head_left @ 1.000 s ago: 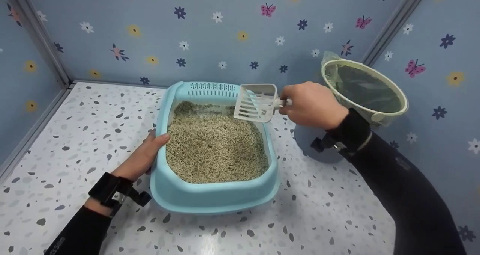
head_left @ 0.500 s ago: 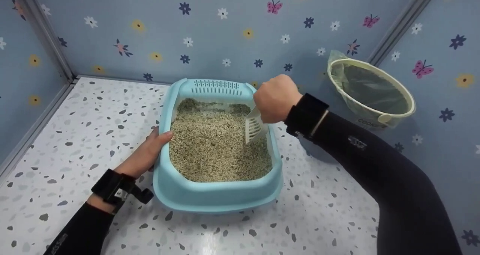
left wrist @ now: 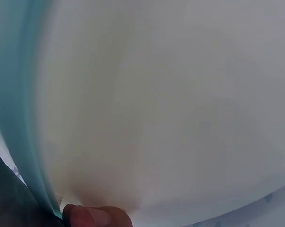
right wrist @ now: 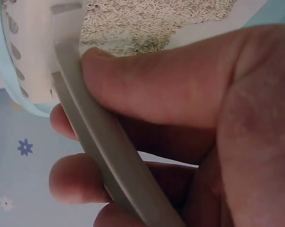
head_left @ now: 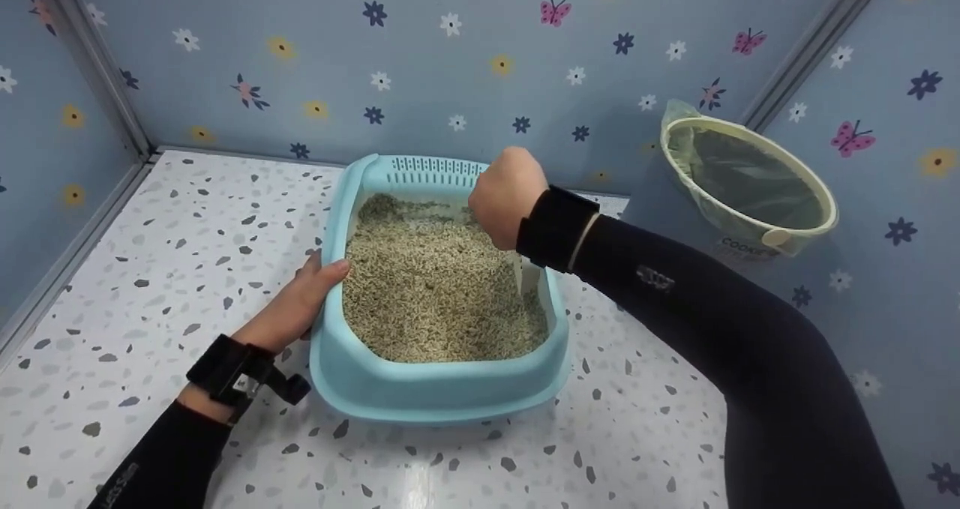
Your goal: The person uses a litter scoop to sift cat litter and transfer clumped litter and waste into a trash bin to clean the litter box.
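A light-blue litter box [head_left: 439, 378] stands on the speckled surface, holding pale pellet litter [head_left: 427, 291]. Its left rim is gripped by my left hand [head_left: 304, 295], thumb over the top and the other fingers on the outer side. In the left wrist view, fingertips [left wrist: 97, 217] show below the box's pale wall. Over the box's right side, my right hand [head_left: 510, 198] holds a whitish litter scoop [head_left: 529, 276] by its handle, blade pointing down at the litter by the right wall. The right wrist view shows thumb and fingers wrapped around the handle [right wrist: 104, 137]; the hand hides most of the blade.
At the back right stands a bin [head_left: 817, 228] with a cream rim and a thin greenish liner bag. Blue flowered panels [head_left: 450, 59] close off the back and both sides. Speckled white surface [head_left: 187, 254] lies around the box.
My right hand has moved left and over the box, turning the scoop from nearly flat to blade-down against the right side of the litter. The left hand keeps its grip on the rim.
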`<state>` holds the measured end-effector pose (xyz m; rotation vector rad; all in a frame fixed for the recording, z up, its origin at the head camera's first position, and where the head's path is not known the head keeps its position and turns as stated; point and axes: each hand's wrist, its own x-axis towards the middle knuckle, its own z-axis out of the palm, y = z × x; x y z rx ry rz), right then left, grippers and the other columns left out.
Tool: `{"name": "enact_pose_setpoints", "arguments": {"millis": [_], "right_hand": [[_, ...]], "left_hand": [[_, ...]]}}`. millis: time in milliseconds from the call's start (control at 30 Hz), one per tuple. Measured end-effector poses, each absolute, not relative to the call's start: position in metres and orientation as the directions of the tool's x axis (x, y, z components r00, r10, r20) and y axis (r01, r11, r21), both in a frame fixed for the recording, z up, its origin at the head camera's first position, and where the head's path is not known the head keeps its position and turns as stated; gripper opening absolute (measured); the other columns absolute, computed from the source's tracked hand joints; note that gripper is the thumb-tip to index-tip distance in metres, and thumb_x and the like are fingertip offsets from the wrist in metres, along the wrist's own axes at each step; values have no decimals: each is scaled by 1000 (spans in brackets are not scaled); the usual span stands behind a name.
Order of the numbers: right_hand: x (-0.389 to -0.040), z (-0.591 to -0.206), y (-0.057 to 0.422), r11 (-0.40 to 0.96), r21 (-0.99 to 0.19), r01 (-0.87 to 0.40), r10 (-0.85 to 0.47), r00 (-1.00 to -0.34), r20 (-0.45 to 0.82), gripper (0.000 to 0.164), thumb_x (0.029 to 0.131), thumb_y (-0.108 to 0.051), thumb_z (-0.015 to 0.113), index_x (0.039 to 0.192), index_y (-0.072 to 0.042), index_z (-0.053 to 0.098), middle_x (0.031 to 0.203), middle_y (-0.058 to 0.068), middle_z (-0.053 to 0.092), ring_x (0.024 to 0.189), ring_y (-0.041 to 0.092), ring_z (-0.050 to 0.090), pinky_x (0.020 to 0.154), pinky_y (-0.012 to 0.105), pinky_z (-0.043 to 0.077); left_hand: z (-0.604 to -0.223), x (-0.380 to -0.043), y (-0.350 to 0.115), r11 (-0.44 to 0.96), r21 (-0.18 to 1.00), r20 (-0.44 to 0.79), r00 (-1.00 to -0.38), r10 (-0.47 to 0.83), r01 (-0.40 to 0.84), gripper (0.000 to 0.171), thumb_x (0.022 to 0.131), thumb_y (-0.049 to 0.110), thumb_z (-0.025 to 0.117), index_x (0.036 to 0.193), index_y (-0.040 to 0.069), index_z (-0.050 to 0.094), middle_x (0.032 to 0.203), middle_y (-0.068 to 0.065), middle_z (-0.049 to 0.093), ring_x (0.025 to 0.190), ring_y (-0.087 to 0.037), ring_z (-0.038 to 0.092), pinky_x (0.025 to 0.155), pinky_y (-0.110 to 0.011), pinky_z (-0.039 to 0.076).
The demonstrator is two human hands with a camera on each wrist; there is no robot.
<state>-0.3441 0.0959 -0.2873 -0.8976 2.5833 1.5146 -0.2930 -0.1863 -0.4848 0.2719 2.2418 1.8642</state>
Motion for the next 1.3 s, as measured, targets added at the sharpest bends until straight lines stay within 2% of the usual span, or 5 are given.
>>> {"name": "enact_pose_setpoints", "arguments": {"millis": [167,500,767,1067,1300], "right_hand": [[-342,-296,84,328,833,-445,-392,-867,-309,43,107,-12,49,72,-20,25,70,-4,25,62,13,21,57,33,18],[-340,-319,76,232,879,-416,-268,-896,-353,45,111,-10,45,78,-21,18,71,-3,11,66,16,4,60,37,11],[-367,-321,110,389,747,-539,-460,-816,-349,45,105,-16,58,72,-21,28,67,-4,23,61,14,21,58,36,23],[-402,-331,129,559,550,-621,-442,-784,-436,32,90,-22,66,73,-22,39,71,-4,34,64,16,32,57,36,32],[-412,-332,140,642,487,-592,-443,-805,-394,46,95,-49,78,74,-20,49,73,-3,45,68,20,43,58,39,41]], "left_hand": [[-485,-294,-186,182,983,-42,-960,277,9,87,114,60,45,178,13,7,130,-34,50,97,-45,72,73,-52,66],[-487,-294,-184,183,983,-37,-957,289,17,89,114,59,44,179,15,3,139,-34,45,108,-47,67,82,-50,64],[-486,-296,-186,166,986,-22,-956,294,28,87,114,58,46,178,14,7,141,-35,49,110,-48,70,83,-53,66],[-488,-296,-184,168,985,-24,-956,293,26,86,115,58,46,177,12,8,133,-35,53,97,-45,75,73,-51,67],[-487,-295,-186,169,985,-22,-958,287,28,86,115,58,45,178,14,7,126,-36,55,87,-42,76,68,-53,67]]}}
